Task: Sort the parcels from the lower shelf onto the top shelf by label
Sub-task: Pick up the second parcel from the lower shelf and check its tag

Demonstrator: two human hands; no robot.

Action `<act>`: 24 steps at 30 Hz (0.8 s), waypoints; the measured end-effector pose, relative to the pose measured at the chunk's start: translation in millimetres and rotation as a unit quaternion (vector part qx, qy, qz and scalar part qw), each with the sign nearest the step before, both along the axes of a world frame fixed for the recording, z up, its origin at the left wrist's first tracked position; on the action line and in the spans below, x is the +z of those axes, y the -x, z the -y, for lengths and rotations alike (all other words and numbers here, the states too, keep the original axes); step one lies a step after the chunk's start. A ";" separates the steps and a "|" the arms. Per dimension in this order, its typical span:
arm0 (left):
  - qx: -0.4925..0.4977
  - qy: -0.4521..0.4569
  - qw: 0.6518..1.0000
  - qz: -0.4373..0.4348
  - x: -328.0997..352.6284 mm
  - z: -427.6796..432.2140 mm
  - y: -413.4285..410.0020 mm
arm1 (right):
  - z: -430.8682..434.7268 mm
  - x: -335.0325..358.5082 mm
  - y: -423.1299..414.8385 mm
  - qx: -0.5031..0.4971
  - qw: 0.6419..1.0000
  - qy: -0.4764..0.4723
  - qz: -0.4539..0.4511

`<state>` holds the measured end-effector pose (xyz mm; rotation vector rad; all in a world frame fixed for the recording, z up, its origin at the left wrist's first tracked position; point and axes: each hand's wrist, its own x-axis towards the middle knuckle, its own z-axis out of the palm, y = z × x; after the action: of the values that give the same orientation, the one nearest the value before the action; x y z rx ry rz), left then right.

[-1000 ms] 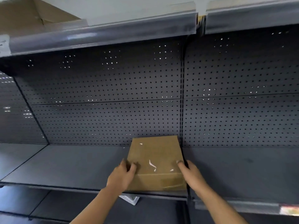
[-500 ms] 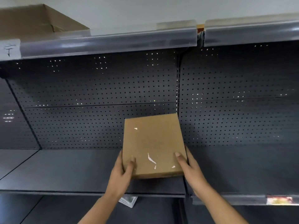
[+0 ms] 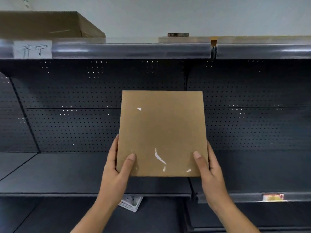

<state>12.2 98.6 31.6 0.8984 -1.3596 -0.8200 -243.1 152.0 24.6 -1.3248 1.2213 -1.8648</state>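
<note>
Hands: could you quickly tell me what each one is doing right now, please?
Left hand: closed on the cardboard parcel.
Right hand: closed on the same parcel.

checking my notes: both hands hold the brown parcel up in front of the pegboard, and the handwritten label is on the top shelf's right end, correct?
Not quite. In the head view the handwritten label sits at the left end of the top shelf edge, below a cardboard box. The rest stands: the left hand and right hand hold the brown parcel up before the pegboard.
</note>
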 end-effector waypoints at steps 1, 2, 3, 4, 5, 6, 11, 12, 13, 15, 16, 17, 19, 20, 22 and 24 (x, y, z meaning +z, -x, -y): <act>-0.005 0.003 1.000 -0.006 1.9 -3.5 -2.3 | -4.1 0.3 -2.2 -0.002 1.000 0.005 -0.001; -0.011 0.004 1.000 -0.009 4.1 -7.2 -4.0 | -8.7 0.7 -4.9 -0.004 1.000 0.009 -0.003; -0.014 0.004 1.000 -0.012 4.7 -9.3 -5.9 | -12.4 0.6 -7.5 -0.007 1.000 0.012 -0.005; -0.019 0.003 1.000 -0.013 5.2 -10.9 -7.8 | -16.5 0.5 -10.4 -0.010 1.000 0.014 -0.008; -0.023 0.003 1.000 -0.012 4.7 -11.7 -10.1 | -20.1 -0.3 -12.9 -0.012 1.000 0.016 -0.010; -0.027 0.001 1.000 -0.010 4.4 -12.2 -12.3 | -23.3 -0.9 -15.2 -0.016 1.000 0.018 -0.013; -0.039 -0.012 0.999 -0.003 0.8 -19.8 -16.5 | -34.9 -5.0 -19.6 -0.012 1.000 0.020 -0.015; -0.036 -0.013 0.999 -0.006 0.3 -22.0 -16.2 | -36.8 -5.5 -18.6 -0.006 1.000 0.022 -0.018; -0.031 -0.014 0.999 -0.011 -0.2 -23.6 -16.1 | -37.6 -5.9 -16.9 0.001 1.000 0.022 -0.020; -0.024 -0.022 0.999 -0.025 -0.1 -26.2 -15.8 | -38.7 -6.3 -12.3 0.019 1.000 0.021 -0.010; -0.023 -0.025 0.999 -0.029 0.9 -27.2 -15.1 | -38.8 -6.5 -9.5 0.028 0.999 0.018 -0.002; -0.023 -0.025 0.999 -0.027 2.3 -28.1 -14.1 | -38.7 -6.4 -7.2 0.039 0.999 0.013 0.006; -0.021 -0.023 0.999 -0.018 4.2 -28.1 -12.9 | -38.6 -4.5 -4.8 0.064 0.998 -0.005 0.019; -0.019 -0.024 0.999 -0.016 4.1 -27.7 -12.7 | -38.9 -3.9 -4.3 0.072 0.997 -0.007 0.024; -0.010 -0.024 1.000 -0.012 3.8 -28.7 -12.9 | -40.8 -2.6 -4.8 0.076 0.996 0.001 0.038; 0.002 -0.012 1.000 0.008 3.8 -33.1 -11.5 | -42.7 -1.3 -6.2 0.068 0.995 0.022 0.066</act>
<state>23.7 131.8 35.4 0.9273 -1.3634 -0.8303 -237.0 194.7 23.3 -1.2528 1.0036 -1.8603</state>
